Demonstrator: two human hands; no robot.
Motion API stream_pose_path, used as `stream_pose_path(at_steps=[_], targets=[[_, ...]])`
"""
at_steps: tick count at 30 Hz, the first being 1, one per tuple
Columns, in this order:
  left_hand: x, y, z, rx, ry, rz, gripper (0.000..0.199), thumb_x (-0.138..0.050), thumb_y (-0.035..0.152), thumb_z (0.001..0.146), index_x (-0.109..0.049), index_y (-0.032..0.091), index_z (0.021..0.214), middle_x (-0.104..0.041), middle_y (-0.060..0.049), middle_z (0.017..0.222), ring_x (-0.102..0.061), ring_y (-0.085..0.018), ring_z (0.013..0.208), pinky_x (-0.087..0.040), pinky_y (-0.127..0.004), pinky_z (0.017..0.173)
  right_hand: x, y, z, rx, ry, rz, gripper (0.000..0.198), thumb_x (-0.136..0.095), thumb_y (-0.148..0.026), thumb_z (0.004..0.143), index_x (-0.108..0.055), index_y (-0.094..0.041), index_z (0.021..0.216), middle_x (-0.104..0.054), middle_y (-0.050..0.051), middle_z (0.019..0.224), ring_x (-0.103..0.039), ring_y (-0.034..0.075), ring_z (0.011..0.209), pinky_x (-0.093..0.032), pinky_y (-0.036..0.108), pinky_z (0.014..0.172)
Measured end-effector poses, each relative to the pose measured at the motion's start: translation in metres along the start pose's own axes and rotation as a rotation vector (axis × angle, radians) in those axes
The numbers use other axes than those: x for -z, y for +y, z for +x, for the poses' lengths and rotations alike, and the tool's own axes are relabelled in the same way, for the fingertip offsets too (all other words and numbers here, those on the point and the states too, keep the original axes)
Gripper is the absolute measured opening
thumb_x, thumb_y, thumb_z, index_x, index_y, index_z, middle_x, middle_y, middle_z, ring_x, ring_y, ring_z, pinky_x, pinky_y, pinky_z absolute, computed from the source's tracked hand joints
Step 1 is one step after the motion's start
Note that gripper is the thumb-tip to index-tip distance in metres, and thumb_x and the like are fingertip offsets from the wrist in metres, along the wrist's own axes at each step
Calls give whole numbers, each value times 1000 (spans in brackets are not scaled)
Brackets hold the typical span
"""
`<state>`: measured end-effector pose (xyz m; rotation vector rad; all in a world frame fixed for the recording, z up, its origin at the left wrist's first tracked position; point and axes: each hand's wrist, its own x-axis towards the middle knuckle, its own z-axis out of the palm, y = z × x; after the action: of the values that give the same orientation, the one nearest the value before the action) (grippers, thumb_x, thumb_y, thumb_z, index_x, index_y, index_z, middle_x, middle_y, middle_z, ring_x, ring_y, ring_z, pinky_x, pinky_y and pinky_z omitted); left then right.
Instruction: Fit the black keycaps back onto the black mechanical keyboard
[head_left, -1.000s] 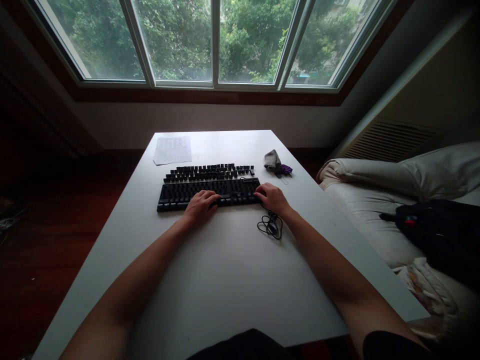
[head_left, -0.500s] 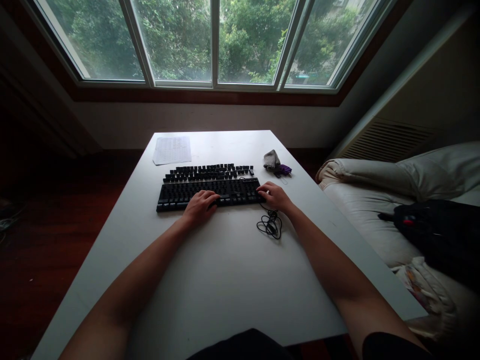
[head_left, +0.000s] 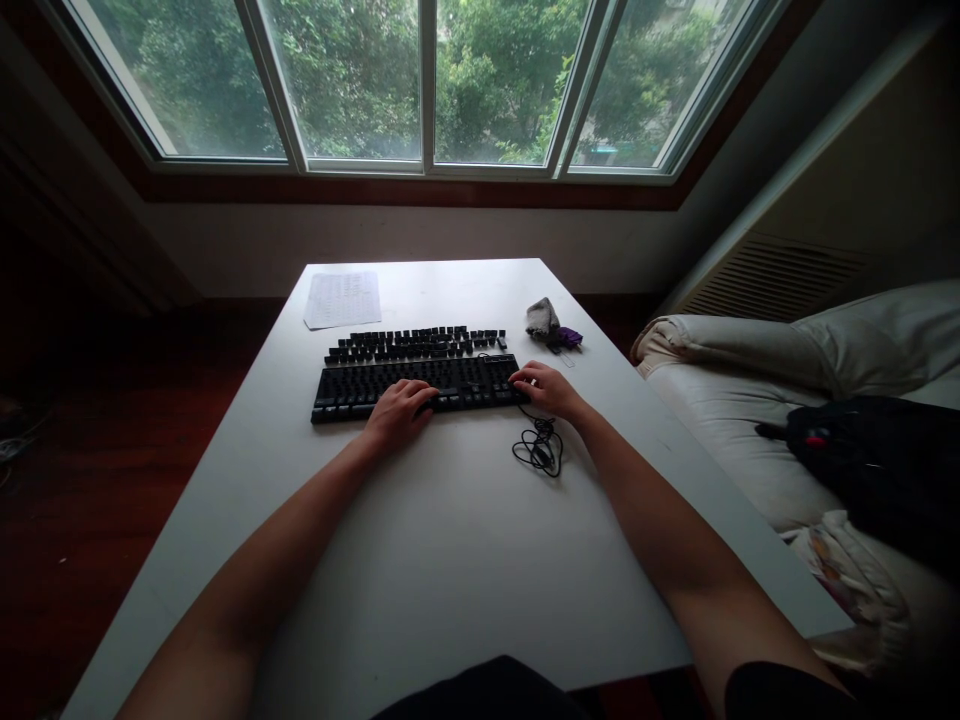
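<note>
A black keyboard lies across the white table in front of me. My left hand rests over its front edge near the middle, fingers stretched out onto it. At the keyboard's right end, my right hand has its thumb and fingers pinched together; whatever they may hold is too small to make out. Several loose black keycaps stand in rows just behind the keyboard. A bundled black cable lies below my right hand.
Printed paper lies at the white table's far left corner. A grey cloth and a purple item are at the back right. A sofa with a black bag stands to the right, below a window.
My right hand has shifted very slightly left along the keyboard's right end. Otherwise both hands and the keyboard look the same, apart from a tiny shift of the view.
</note>
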<state>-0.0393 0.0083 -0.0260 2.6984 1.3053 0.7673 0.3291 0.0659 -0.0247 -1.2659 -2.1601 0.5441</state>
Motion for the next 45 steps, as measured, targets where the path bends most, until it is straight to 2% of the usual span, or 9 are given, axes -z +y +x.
stream_pose_path(at_steps=[7, 12, 18, 23, 29, 33, 36, 39, 45], targets=[[0, 1, 0, 1, 2, -7, 39, -58, 26, 92, -61, 27, 131, -62, -7, 126, -55, -27, 115, -48, -45, 99, 3, -9, -2, 51, 7, -45, 17, -65, -34, 86, -76, -24, 94, -65, 6, 94, -61, 20, 79, -52, 36, 78], [0, 0, -1, 0, 7, -9, 40, -58, 25, 91, -61, 28, 130, -62, -7, 126, -55, -27, 114, -48, -45, 99, 7, -16, -3, -34, 47, 59, 25, -64, -44, 86, -73, -22, 96, -66, 5, 91, -60, 19, 75, -51, 34, 72], [-2, -1, 0, 3, 8, -1, 38, -58, 27, 92, -61, 27, 130, -62, -7, 126, -55, -27, 115, -48, -45, 100, 11, -46, 8, -177, 238, 477, 46, -56, -60, 90, -47, -23, 65, -45, -2, 60, -41, 14, 56, -40, 30, 56], [-2, -1, 0, 13, 9, -3, 38, -57, 26, 92, -61, 28, 130, -62, -7, 126, -55, -27, 115, -47, -46, 100, 11, -72, 18, -169, 161, 766, 57, -58, -61, 88, -28, -24, 56, -27, -4, 54, -24, 11, 49, -29, 27, 47], [0, 1, 2, 17, -4, 2, 39, -58, 26, 91, -61, 28, 130, -62, -7, 127, -55, -27, 115, -47, -46, 100, -5, -66, 35, -134, 66, 920, 55, -63, -49, 86, -27, -24, 53, -24, -7, 52, -21, 8, 46, -25, 26, 44], [1, 1, 2, 14, -4, 0, 40, -58, 26, 91, -60, 27, 131, -61, -7, 128, -54, -27, 116, -47, -46, 100, -25, -53, 41, -198, -29, 897, 53, -67, -47, 82, -31, -23, 51, -26, -7, 49, -23, 7, 44, -19, 25, 42], [1, 0, 2, 7, -8, 0, 41, -59, 26, 91, -60, 27, 131, -61, -7, 128, -54, -27, 116, -47, -45, 101, -32, -49, 40, -193, -18, 902, 52, -67, -45, 83, -33, -22, 51, -28, -6, 49, -23, 7, 45, -19, 26, 43], [1, 0, 1, -1, -15, 9, 41, -59, 26, 92, -59, 26, 132, -61, -8, 129, -54, -27, 118, -47, -44, 101, -31, -48, 36, -156, 70, 914, 50, -67, -45, 84, -35, -22, 53, -28, -6, 51, -23, 8, 47, -19, 26, 45], [4, 0, -1, 14, -2, 48, 41, -60, 28, 92, -59, 29, 133, -61, -7, 130, -52, -28, 122, -42, -47, 104, -26, -32, 32, -187, 470, 685, 47, -63, -46, 87, -37, -22, 56, -35, -4, 54, -29, 10, 50, -26, 26, 46]])
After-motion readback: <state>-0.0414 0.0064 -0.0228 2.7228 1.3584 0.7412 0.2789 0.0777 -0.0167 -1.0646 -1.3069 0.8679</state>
